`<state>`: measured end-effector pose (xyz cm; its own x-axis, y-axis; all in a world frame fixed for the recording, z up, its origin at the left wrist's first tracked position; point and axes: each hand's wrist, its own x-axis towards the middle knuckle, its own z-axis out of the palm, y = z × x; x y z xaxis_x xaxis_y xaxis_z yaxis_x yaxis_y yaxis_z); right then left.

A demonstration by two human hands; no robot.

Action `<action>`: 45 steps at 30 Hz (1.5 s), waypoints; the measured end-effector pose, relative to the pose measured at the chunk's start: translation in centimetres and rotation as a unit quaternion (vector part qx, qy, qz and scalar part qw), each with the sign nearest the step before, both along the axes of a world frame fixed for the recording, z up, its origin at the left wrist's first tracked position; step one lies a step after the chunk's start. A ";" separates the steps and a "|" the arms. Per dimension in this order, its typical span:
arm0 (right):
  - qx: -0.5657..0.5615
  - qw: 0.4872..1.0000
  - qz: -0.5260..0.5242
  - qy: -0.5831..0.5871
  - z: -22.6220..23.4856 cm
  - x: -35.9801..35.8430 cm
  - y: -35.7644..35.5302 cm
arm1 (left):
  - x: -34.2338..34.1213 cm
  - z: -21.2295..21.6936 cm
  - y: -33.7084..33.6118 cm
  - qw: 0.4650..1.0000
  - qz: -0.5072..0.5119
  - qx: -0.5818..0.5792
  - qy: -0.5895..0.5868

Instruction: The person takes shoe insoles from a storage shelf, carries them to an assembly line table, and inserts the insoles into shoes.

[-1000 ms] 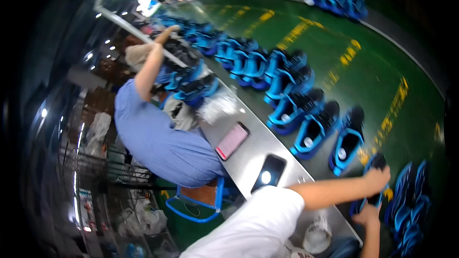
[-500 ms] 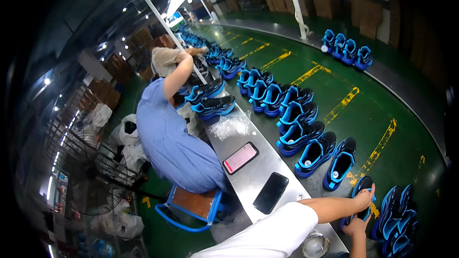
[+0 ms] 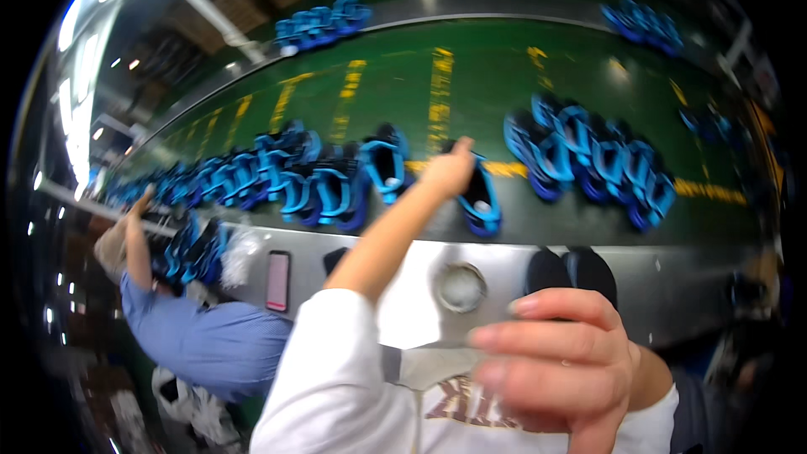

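Observation:
My left hand (image 3: pixel 450 171) reaches out over the bench and closes on the side of a blue-and-black sneaker (image 3: pixel 481 200) on the far, lower surface. Some of its fingers are hidden and the picture is blurred there. My right hand (image 3: pixel 563 361) is raised close in front of me, fingers stretched and slightly bent, with gaps between them and nothing visible in them. Just left of the held sneaker stands another sneaker (image 3: pixel 385 164). To the right a cluster of matching sneakers (image 3: pixel 605 151) sits close together.
On the metal bench (image 3: pixel 412 311) are a round clear container (image 3: pixel 461 287), a phone with a lit screen (image 3: pixel 277 281), clear plastic wrap (image 3: pixel 241 256) and two dark rounded things (image 3: pixel 548 272). A co-worker in blue (image 3: pixel 202 340) sits at left. More sneakers (image 3: pixel 324 25) stand on the far ledge.
My view has swung to the right and level. My right hand has left the sneaker and come up near me; my left hand stays at it.

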<state>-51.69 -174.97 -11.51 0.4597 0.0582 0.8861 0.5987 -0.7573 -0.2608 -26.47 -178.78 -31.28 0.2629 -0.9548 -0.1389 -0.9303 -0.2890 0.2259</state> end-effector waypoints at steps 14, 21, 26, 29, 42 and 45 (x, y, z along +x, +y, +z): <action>0.137 0.933 -0.288 0.170 -7.9 -10.2 0.4 | -4.6 1.7 -0.1 0.545 0.243 -0.228 0.769; 0.180 0.711 -0.463 0.498 -18.3 -14.2 3.1 | -10.3 -3.0 -8.0 0.940 0.068 -0.229 0.246; 0.169 0.697 -0.477 0.508 -19.7 -15.5 3.8 | -9.4 -6.7 -13.4 0.951 0.035 -0.256 0.172; 0.154 0.721 -0.474 0.480 -17.9 -16.4 2.5 | -7.7 -6.3 -15.3 0.957 0.027 -0.230 0.174; 0.029 0.848 -0.444 0.288 -16.2 -1.7 -18.4 | -5.3 -6.6 -16.3 0.948 -0.014 -0.214 0.234; -0.015 0.846 -0.413 0.338 -17.1 -0.7 -19.5 | -4.6 -6.0 -16.3 0.937 0.008 -0.158 0.310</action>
